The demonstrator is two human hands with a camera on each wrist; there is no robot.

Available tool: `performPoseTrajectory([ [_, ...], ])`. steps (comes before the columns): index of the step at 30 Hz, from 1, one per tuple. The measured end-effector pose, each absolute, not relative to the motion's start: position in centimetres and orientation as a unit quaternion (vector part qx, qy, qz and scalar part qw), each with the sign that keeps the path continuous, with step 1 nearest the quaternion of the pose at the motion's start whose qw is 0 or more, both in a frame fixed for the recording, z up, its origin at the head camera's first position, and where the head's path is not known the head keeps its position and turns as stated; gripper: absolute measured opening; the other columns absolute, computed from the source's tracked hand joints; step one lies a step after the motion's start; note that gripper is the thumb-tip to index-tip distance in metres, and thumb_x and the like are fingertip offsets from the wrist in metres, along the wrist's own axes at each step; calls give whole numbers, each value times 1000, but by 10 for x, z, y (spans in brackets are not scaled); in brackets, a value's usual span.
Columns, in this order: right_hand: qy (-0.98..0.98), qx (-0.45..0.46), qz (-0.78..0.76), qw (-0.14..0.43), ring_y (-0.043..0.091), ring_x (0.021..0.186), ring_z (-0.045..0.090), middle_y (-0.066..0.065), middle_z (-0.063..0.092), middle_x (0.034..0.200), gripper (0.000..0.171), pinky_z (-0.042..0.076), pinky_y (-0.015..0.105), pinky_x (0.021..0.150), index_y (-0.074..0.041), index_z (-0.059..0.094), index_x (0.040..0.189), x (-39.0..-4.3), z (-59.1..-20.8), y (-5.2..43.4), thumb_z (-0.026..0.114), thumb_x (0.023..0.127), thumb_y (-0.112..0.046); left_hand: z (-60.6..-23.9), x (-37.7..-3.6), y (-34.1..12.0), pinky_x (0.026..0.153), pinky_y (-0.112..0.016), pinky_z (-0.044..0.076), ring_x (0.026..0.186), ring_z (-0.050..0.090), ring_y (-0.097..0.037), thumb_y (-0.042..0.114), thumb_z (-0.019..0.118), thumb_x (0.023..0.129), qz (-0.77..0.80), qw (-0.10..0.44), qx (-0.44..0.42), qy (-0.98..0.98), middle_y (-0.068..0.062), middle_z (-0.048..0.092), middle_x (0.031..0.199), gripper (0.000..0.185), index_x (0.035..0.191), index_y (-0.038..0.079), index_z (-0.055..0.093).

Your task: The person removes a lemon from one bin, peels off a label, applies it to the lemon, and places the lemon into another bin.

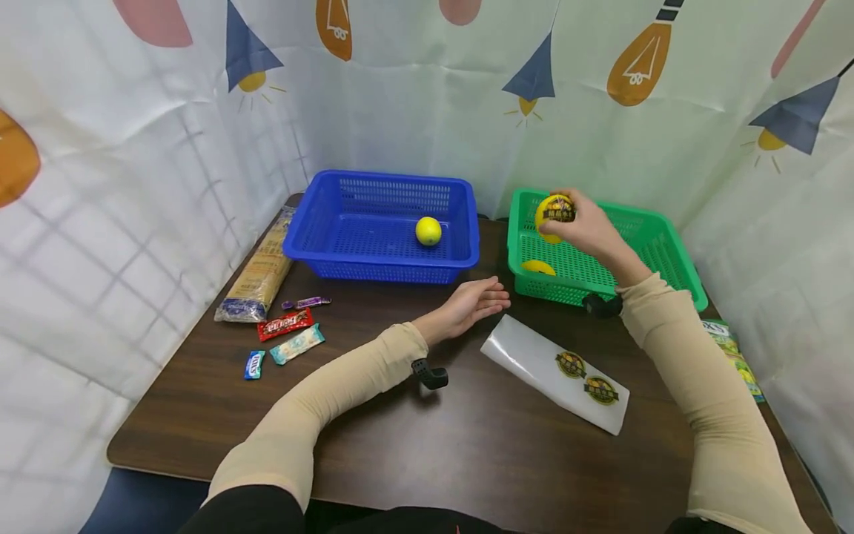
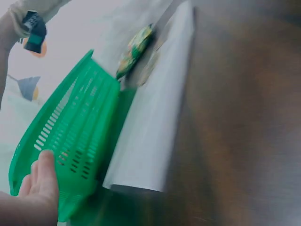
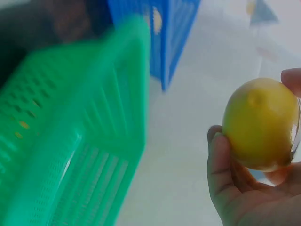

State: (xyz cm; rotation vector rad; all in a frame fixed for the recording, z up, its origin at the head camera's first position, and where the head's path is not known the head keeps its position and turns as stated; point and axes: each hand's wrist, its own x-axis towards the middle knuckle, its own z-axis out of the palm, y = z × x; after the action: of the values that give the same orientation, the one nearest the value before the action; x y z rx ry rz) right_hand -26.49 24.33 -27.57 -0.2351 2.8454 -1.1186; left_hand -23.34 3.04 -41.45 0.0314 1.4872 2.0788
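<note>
The right hand (image 1: 592, 228) gripped a yellow fruit (image 1: 543, 219) with a dark sticker (image 1: 562, 210), over the left end of the green basket (image 1: 550, 289). The left hand (image 1: 467, 306) was free, fingers straight, near that basket's front left corner. Another yellow fruit (image 1: 537, 266) lay inside there. The blue basket (image 1: 380, 270) sat by the tabletop's (image 1: 507, 460) back edge.

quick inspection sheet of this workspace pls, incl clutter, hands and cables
Surface: dark brown table.
Job's things: labelled yellow fruit in hand; one more each in green basket and blue basket; white sheet roll with two round labels.
Clutter: four small wrapped snacks, long package, green packet.
Hands: right hand grips labelled fruit; left hand extended, holding nothing.
Cables: nothing seen.
Surroundings: lamp-print curtain.
</note>
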Motion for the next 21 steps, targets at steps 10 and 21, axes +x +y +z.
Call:
performPoseTrajectory([
  [10,885,39,-457,78,11,99,51,3,46,121,78,52,14,75,-1,28,151,-336,-292,274,59,95,-46,-410,-261,63,108,-33,50,128,60,-33,35,46,106,764,272,14,585,-27,58,137,50,140,-1,41],
  [21,878,139,-434,150,26,114,49,20,38,142,77,50,38,109,6,26,151,-366,-343,299,56,98,-40,-400,-270,71,66,-13,57,74,69,-9,25,49,105,760,260,13,595,-34,63,126,17,101,8,51],
])
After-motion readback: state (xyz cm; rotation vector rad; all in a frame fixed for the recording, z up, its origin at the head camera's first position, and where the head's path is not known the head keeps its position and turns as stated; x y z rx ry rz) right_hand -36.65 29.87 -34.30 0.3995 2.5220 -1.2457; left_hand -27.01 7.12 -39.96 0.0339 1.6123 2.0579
